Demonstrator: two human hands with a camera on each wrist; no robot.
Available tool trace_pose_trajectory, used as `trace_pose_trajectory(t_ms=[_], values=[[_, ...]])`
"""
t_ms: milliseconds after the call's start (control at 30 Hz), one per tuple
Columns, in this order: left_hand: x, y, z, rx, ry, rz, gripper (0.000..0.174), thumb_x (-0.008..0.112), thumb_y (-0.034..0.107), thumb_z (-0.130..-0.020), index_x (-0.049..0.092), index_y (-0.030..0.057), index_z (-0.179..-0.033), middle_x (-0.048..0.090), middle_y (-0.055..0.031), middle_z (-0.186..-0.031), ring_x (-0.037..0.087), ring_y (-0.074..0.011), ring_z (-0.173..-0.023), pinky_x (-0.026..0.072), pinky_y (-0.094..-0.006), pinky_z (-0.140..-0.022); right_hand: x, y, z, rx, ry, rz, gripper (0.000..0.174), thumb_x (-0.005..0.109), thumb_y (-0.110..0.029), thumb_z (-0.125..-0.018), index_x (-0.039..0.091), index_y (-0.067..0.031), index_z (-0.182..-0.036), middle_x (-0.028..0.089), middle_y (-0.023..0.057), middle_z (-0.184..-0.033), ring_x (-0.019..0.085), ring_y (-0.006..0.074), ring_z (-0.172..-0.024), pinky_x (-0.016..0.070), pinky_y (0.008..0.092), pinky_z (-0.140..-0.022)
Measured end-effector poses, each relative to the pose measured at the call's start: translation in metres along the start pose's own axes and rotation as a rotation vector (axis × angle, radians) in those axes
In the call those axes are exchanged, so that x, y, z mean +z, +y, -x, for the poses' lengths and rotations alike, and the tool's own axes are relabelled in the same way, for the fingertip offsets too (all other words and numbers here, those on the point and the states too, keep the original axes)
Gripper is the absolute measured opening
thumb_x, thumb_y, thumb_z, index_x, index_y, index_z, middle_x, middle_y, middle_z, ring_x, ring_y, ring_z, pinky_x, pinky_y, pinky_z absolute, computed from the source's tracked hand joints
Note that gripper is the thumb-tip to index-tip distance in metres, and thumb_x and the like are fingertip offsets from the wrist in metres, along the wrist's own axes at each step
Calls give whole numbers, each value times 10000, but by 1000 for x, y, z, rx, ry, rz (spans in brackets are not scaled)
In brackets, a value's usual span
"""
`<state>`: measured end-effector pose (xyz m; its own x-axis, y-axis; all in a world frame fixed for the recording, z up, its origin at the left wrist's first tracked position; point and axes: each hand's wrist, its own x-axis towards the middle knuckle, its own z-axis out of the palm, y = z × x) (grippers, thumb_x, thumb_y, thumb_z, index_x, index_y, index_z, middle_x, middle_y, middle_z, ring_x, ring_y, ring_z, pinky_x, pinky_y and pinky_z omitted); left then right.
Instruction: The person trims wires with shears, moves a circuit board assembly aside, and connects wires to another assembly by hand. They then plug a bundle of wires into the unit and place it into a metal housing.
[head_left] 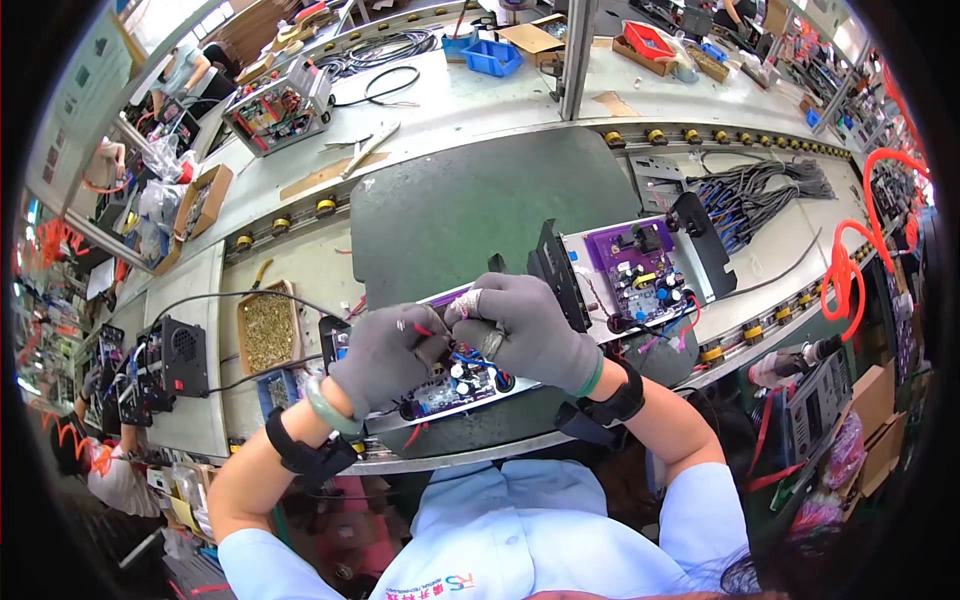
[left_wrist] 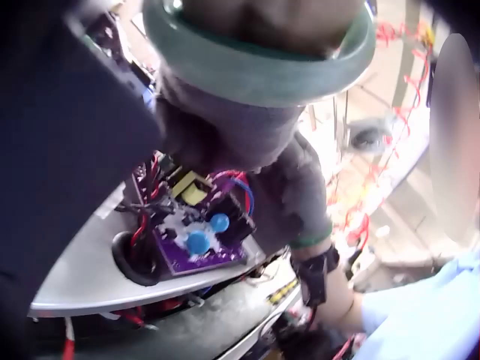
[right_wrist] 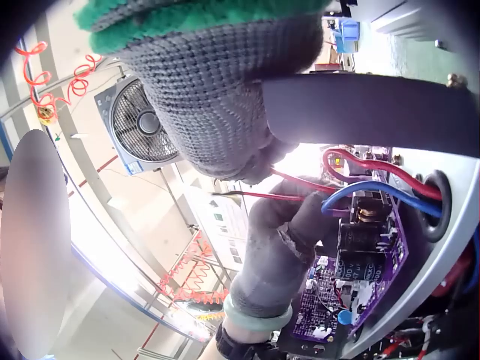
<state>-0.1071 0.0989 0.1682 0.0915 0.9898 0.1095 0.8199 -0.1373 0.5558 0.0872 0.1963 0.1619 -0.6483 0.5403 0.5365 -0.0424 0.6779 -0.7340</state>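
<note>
Both hands wear grey knit gloves and meet over a metal chassis (right_wrist: 424, 281) that holds a purple circuit board (left_wrist: 180, 259). My left hand (head_left: 385, 355) has a pale green bangle at the wrist; in the right wrist view its thumb and finger pinch a red wire (right_wrist: 367, 163). Close beside it, my right hand (head_left: 535, 330) has its fingers curled, with a red wire at its fingertips. A blue wire (right_wrist: 379, 187) arcs over the board from a black grommet in the chassis wall. The gloves cover part of the board in the head view.
A second chassis with a purple board (head_left: 625, 250) stands to the right. Left of the hands is a tray of small parts (head_left: 268, 330). A green mat (head_left: 480, 200) lies behind. Black cables (head_left: 760, 195) are bundled at the right, near a coiled orange hose (head_left: 835, 275).
</note>
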Motion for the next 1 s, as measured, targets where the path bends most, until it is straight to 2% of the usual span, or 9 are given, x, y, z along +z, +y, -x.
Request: trace_pose_trajectory(t_ms=[100, 167, 567, 633, 667, 700, 767, 900, 1000], values=[[4, -1, 3, 33, 10, 101, 228, 721, 173, -801, 680, 147, -1023, 664, -83, -854, 676, -326, -779, 544, -431, -670, 2, 0, -2, -30, 14, -11, 112, 759, -116, -794, 708, -36, -852, 668, 128, -821, 666, 320, -674, 533, 395, -604], [-3, 22, -5, 114, -7, -215, 298, 702, 83, -783, 662, 151, -1071, 682, -74, -873, 677, -327, -734, 536, -413, -600, 0, -4, -3, -9, 19, 10, 114, 764, -118, -789, 708, -39, -849, 667, 129, -816, 668, 324, -680, 535, 399, -608], [-20, 36, -17, -73, -290, -388, 198, 701, 165, -834, 676, 138, -1029, 675, -110, -879, 681, -350, -788, 540, -464, -682, -4, -12, 5, 53, 41, -73, 149, 782, -47, -785, 740, -45, -928, 672, 106, -818, 688, 231, -679, 535, 313, -606], [-24, 30, -15, 111, -134, -244, 237, 751, 177, -814, 706, 129, -1041, 679, -103, -847, 687, -325, -792, 548, -419, -713, -13, -22, 10, -37, 103, 41, 148, 781, -42, -775, 738, -45, -917, 671, 106, -814, 684, 227, -677, 534, 314, -604], [-25, 28, -15, 168, -39, 18, 227, 782, 155, -835, 721, 89, -1043, 685, -41, -805, 678, -202, -768, 543, -329, -720, -19, -25, 14, -74, 120, 65, 160, 785, -46, -758, 741, -55, -912, 665, 99, -807, 672, 235, -662, 529, 328, -599], [-26, 31, -18, 178, -36, 11, 227, 782, 155, -835, 721, 89, -1043, 685, -41, -805, 678, -202, -768, 543, -329, -720, -22, -22, 19, -117, 169, 120, 180, 793, -54, -732, 737, -61, -903, 668, 85, -806, 664, 256, -643, 524, 357, -577], [-19, 42, -25, -91, -313, 664, 149, 759, 127, -894, 708, 40, -1003, 671, 13, -817, 613, -80, -758, 521, -259, -717, -28, -23, 22, -87, 145, 278, 159, 811, -116, -733, 733, -84, -868, 667, 62, -820, 660, 249, -674, 518, 372, -608], [-9, 36, -39, -160, -348, 810, 142, 717, 167, -951, 690, 28, -935, 668, 12, -831, 571, -46, -758, 506, -251, -696, -52, -23, 9, -384, 93, 692, 112, 782, -191, -764, 702, -117, -789, 645, 33, -809, 647, 219, -709, 501, 366, -657], [-10, 31, -51, -159, -291, 566, 156, 721, 192, -945, 698, 41, -910, 677, -29, -774, 596, -72, -718, 508, -265, -688, -61, -15, -10, -548, -344, 1051, 154, 707, -251, -798, 650, -135, -713, 622, 18, -799, 640, 196, -745, 489, 356, -704]])
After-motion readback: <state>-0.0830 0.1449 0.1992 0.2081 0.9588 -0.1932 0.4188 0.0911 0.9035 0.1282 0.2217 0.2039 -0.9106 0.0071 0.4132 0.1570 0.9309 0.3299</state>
